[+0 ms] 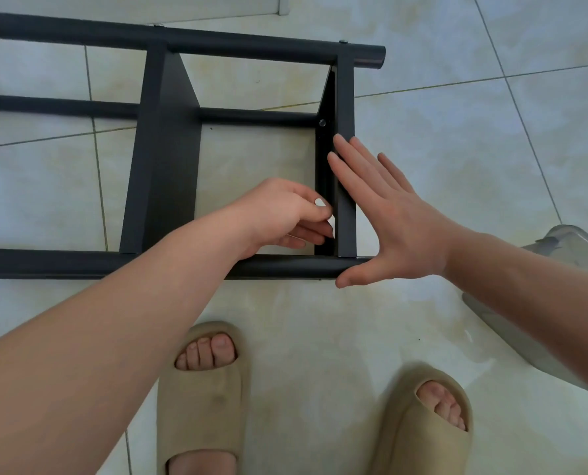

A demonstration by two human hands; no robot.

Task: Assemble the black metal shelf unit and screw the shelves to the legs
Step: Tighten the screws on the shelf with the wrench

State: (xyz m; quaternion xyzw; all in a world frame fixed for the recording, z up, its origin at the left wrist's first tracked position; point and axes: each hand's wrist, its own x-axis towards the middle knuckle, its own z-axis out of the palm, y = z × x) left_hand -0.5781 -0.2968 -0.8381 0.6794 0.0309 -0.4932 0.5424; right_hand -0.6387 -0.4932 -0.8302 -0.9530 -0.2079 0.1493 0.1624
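A person leans over a black metal shelf unit (pixel 169 159) lying on its side on a pale tiled floor (pixel 457 149), its tubular legs running left to right and its flat shelves standing on edge between them. The right hand (pixel 388 221) is spread flat, fingers (pixel 345 149) straight and released, the palm side pressed against the outer face of the end shelf (pixel 345 97), while the thumb rests on the near leg (pixel 80 264) close to its end. The left hand (pixel 279 214) reaches inside the frame, its fingers curled and pinching a small white object (pixel 331 223) against the inner face of the same shelf, just above the near leg; what the object is cannot be told. A screw head (pixel 322 123) shows higher up on that inner face, where a middle leg meets it, and another screw (pixel 343 41) sits on the far leg (pixel 251 46) above the shelf. A second shelf (pixel 169 149) crosses the frame to the left. Below, the person's feet wear beige slippers (pixel 203 389), and a grey plastic container (pixel 567 241) stands at the right edge.
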